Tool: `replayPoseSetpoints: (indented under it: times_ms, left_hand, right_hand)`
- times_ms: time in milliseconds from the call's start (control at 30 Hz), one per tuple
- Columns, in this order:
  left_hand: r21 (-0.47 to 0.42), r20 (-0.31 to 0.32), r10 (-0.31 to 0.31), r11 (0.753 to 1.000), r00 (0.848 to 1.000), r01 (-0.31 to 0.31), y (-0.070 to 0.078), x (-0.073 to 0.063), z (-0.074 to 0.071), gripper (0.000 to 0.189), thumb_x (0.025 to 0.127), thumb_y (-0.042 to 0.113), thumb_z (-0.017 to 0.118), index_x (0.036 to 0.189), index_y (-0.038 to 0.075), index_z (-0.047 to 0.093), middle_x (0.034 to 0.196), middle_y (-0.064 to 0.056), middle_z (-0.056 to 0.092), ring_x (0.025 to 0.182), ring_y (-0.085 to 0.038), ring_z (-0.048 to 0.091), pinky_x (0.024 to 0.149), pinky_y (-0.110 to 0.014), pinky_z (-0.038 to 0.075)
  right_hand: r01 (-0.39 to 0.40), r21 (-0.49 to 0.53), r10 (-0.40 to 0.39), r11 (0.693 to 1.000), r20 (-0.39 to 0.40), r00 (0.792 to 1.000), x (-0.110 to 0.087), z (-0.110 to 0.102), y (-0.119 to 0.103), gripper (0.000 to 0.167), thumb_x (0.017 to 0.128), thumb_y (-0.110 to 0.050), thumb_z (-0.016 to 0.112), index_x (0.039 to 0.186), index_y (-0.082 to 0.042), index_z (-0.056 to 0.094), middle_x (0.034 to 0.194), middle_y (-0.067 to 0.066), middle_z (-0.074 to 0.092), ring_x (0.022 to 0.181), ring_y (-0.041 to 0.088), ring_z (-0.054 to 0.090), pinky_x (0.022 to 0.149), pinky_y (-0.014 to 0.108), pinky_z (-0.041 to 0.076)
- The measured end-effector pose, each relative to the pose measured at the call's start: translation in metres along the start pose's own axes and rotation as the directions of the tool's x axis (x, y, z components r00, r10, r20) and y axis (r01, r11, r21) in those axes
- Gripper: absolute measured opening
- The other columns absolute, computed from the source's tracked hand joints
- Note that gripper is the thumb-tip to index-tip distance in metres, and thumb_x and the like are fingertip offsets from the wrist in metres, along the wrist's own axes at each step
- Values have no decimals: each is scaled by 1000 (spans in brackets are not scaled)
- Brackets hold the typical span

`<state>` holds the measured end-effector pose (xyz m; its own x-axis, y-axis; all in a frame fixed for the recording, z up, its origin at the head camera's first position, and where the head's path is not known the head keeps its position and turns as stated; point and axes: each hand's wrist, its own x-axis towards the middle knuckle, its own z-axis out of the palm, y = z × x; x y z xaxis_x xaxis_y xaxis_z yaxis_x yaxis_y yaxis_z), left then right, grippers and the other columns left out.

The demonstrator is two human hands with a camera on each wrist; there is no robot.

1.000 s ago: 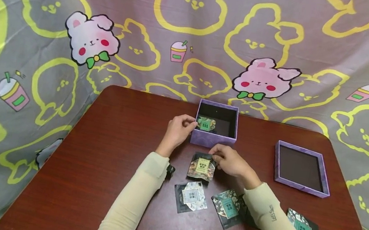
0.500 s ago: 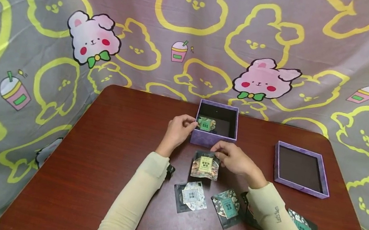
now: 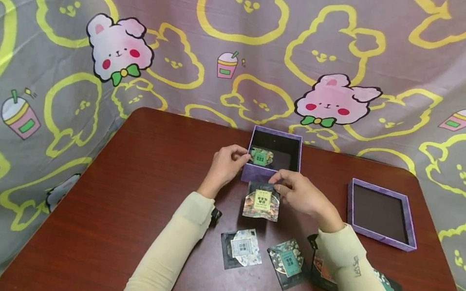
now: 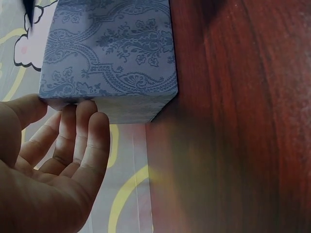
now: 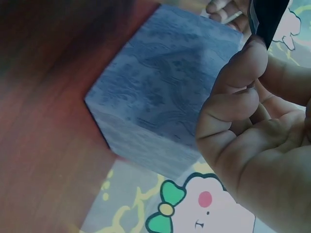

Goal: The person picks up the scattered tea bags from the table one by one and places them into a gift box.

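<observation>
A purple patterned box (image 3: 257, 174) stands without its lid towards the back of the table. Inside it, at the left, sits a green-labelled sachet (image 3: 260, 157). My left hand (image 3: 227, 165) grips the box's left rim near the front corner; the left wrist view has the thumb (image 4: 30, 109) at the edge and the fingers curled by the wall. Just in front of the box, my right hand (image 3: 299, 197) pinches a black sachet with a yellow label (image 3: 263, 200) by its upper right corner, above the table. The right wrist view catches only the sachet's dark edge (image 5: 268, 19).
The purple lid (image 3: 353, 205) lies inside-up at the right. On the near table are a white-labelled sachet (image 3: 241, 249) and a teal-labelled one (image 3: 286, 263). Two further sachets, one reddish (image 3: 322, 271) and one teal (image 3: 391, 288), are partly hidden by my right sleeve. A patterned curtain (image 3: 170, 88) hangs behind.
My right hand has raised the yellow-labelled sachet and carried it slightly right and towards the box. The left hand has stayed at the box's rim.
</observation>
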<state>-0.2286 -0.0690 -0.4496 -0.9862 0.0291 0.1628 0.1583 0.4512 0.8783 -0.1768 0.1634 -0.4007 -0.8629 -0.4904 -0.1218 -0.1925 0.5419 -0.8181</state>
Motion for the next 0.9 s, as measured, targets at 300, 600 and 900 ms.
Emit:
replayPoseSetpoints:
  times_ms: [300,600,900]
  left_hand:
    - [37,8,2,999,1000,-2,0,1,0,22,95,27,72,107,9,76,80,0,69,73,-15,62,70,-31,50]
    - [25,7,2,1000,1000,-2,0,1,0,23,94,26,73,108,7,76,79,-1,69,74,-17,62,69,-32,49]
    - [7,11,9,1000,1000,-9,1,0,-1,26,94,24,73,110,4,75,79,-1,69,75,-19,63,69,-33,49]
  right_hand:
    - [13,-16,-13,1000,-11,1000,6,-13,-11,15,102,0,53,111,-5,65,82,11,60,66,25,56,62,36,51]
    - [-16,-8,16,1000,-15,1000,17,-23,-17,16,103,-1,51,112,-4,64,85,11,62,67,26,56,61,37,50]
    - [-38,-14,37,999,-40,999,27,-36,-20,16,104,-2,51,113,-4,64,84,13,62,72,28,58,66,42,52]
